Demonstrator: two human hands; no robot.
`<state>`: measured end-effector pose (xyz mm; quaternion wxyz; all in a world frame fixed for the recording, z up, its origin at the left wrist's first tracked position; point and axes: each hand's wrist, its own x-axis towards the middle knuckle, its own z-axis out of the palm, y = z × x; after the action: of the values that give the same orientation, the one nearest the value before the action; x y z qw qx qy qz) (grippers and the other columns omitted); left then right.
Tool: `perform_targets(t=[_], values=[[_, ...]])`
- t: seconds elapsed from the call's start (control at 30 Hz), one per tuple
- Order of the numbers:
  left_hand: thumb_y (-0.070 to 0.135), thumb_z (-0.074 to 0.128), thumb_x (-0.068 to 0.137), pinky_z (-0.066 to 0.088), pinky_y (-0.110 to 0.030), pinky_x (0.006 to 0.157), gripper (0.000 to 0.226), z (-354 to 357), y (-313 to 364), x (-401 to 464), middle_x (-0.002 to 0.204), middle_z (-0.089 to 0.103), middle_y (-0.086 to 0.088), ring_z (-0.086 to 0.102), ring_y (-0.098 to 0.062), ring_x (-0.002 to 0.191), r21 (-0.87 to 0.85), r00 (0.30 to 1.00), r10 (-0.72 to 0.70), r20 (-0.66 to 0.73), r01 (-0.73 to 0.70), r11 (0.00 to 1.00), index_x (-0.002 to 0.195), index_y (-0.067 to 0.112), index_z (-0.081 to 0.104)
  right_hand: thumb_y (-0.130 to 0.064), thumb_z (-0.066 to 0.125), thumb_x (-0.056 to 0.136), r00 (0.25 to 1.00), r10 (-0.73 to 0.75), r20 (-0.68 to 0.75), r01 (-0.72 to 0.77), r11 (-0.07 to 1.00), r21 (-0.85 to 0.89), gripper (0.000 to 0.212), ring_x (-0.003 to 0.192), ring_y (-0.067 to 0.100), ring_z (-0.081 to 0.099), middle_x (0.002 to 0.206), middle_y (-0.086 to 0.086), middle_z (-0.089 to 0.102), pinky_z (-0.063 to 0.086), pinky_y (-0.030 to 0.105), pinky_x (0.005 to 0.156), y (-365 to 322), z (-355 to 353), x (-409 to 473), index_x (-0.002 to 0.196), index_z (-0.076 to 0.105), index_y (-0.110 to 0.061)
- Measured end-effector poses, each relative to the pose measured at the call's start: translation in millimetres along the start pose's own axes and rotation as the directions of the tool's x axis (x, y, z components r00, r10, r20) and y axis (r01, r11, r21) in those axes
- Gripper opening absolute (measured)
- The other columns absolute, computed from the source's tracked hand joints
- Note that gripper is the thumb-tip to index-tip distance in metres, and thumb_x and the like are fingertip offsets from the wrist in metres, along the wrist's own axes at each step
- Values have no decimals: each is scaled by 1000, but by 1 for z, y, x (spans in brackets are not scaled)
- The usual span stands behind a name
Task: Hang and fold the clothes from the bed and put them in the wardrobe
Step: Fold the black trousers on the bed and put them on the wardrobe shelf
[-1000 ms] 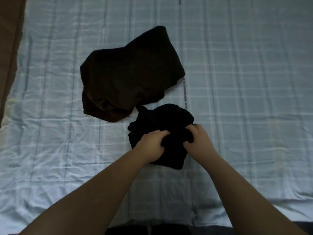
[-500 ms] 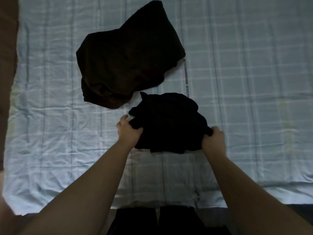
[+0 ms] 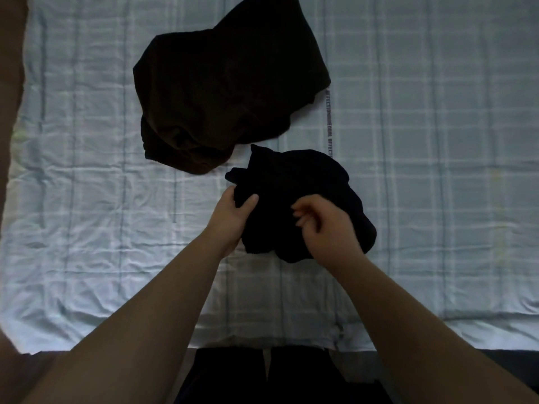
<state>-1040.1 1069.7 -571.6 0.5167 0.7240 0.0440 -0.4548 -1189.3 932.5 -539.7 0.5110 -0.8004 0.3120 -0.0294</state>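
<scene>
1. Black garment [image 3: 306,188] — a crumpled, bunched heap — lies on the bed near its front edge, slightly right of the middle of the view.
2. Left hand [image 3: 233,214] grips the garment's left edge, thumb on top of the cloth and fingers curled under the fold, so it is closed on the fabric.
3. Right hand [image 3: 326,225] sits over the lower middle of the same garment with its fingers loosely curled; the fingertips are blurred, and whether they pinch any cloth cannot be told.
4. Both bare forearms reach in from the bottom corners of the view and meet at the garment.
5. Dark brown garment [image 3: 230,91], larger and loosely folded, lies just beyond the black one, up and to the left; their nearest edges come very close, but contact cannot be told in the dim light.
6. Pale blue checked bedsheet [image 3: 437,170] — wrinkled, with a strip of small printed lettering running beside the two garments — covers the bed.
7. Dark trouser legs [image 3: 262,374] of the person show at the bottom, below the bed's edge.
</scene>
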Motion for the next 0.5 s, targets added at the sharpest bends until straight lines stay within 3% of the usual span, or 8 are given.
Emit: perform_targets(t=[0.07, 0.17, 0.23, 0.3, 0.37, 0.43, 0.5], values=[[20, 63, 97, 58, -34, 89, 34, 0, 16, -5, 120, 68, -8, 69, -21, 110, -37, 998, 22, 65, -20, 999, 129, 11, 52, -9, 59, 91, 985, 27, 169, -33, 999, 35, 27, 89, 7, 64, 99, -8, 66, 54, 27, 85, -16, 10, 3, 113, 64, -23], [21, 68, 94, 55, -46, 97, 43, -8, 47, -13, 126, 67, -15, 67, -29, 115, -118, 978, -30, 207, 55, 991, 133, 10, 53, -34, 60, 93, 996, -17, 92, 31, 988, -153, 43, 120, 12, 53, 132, -3, 55, 45, 35, 106, -20, 22, 2, 134, 54, -25], [18, 64, 96, 57, -43, 94, 35, -13, 72, -24, 123, 69, -16, 68, -30, 112, -136, 952, -88, 292, 132, 982, 129, 10, 57, -43, 53, 95, 998, 60, 20, -51, 950, -309, 55, 145, 24, 32, 155, 1, 38, 28, 50, 119, -15, 20, 4, 147, 44, -28], [15, 60, 97, 59, -37, 89, 27, -17, 93, -35, 117, 72, -14, 71, -27, 106, -152, 922, -153, 355, 219, 964, 124, 11, 63, -39, 51, 97, 990, 136, -24, -134, 905, -403, 56, 152, 30, 16, 164, 2, 26, 18, 62, 120, -8, 12, 5, 151, 38, -31], [11, 59, 96, 60, -31, 84, 21, -17, 108, -44, 110, 75, -12, 73, -24, 99, -247, 910, -182, 373, 287, 926, 115, 8, 68, -28, 53, 94, 989, 115, -90, -141, 914, -380, 57, 151, 35, 15, 164, 9, 25, 21, 64, 118, -8, 1, 3, 150, 40, -31], [8, 61, 94, 60, -26, 77, 12, -11, 119, -52, 92, 76, -10, 75, -19, 83, -396, 921, -249, 300, 358, 846, 95, 6, 72, -13, 55, 90, 981, 63, -184, -119, 942, -313, 66, 152, 33, 13, 164, 10, 22, 21, 59, 121, -22, -9, -5, 151, 37, -30], [5, 58, 94, 58, -24, 73, 16, -2, 130, -57, 81, 70, -9, 70, -16, 75, -591, 928, -301, 218, 371, 716, 83, 3, 69, -2, 57, 86, 967, -67, -245, 15, 978, -207, 72, 153, 25, 16, 163, 7, 23, 19, 47, 124, -48, -16, -18, 152, 36, -23]])
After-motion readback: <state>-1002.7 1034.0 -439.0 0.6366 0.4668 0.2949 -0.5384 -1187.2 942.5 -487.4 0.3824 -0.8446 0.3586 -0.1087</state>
